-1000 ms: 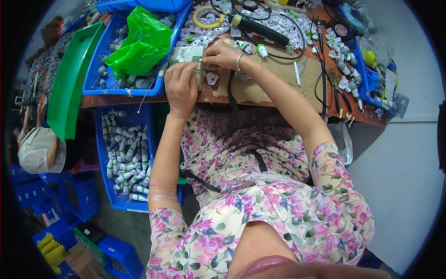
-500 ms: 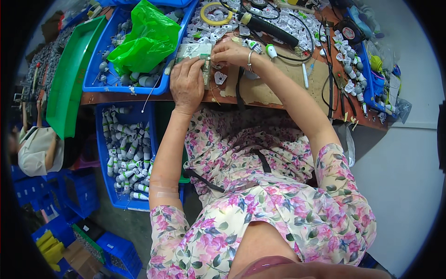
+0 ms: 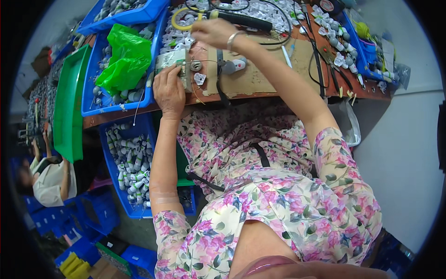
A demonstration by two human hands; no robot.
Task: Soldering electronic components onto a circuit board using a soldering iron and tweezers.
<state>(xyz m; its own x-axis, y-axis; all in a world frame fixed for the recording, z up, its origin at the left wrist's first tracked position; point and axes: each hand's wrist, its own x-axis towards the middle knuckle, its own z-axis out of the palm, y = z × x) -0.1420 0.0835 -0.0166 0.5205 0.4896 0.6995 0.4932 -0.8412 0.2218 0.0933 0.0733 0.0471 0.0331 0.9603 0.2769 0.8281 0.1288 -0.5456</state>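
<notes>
My left hand (image 3: pixel 169 90) rests at the near edge of a pale, clear-topped block (image 3: pixel 171 59), its fingers bent and pressed at a small green circuit board strip (image 3: pixel 180 62). My right hand (image 3: pixel 216 33) is raised beyond the block, close to a yellow tape roll (image 3: pixel 186 18). Its fingers curl inward and are smeared, so whether they hold anything cannot be made out. Right of the block stands a small round metal part (image 3: pixel 196 65). A grey and white bulb-shaped unit (image 3: pixel 233 66) lies on the brown board (image 3: pixel 265 74), with a thin wire running toward the block.
Loose white plastic parts (image 3: pixel 274 14) cover the back of the bench. A black-handled tool (image 3: pixel 244 21) with a cord lies there. At left, a blue bin (image 3: pixel 87 93) holds grey parts and a green bag (image 3: pixel 124 58). A white pen (image 3: pixel 286 56) and pliers (image 3: pixel 341 76) lie at right.
My right hand has left the circuit board strip and lifted away toward the tape roll. The left hand stays at the block. The grey and white unit is now uncovered, and the view has shifted.
</notes>
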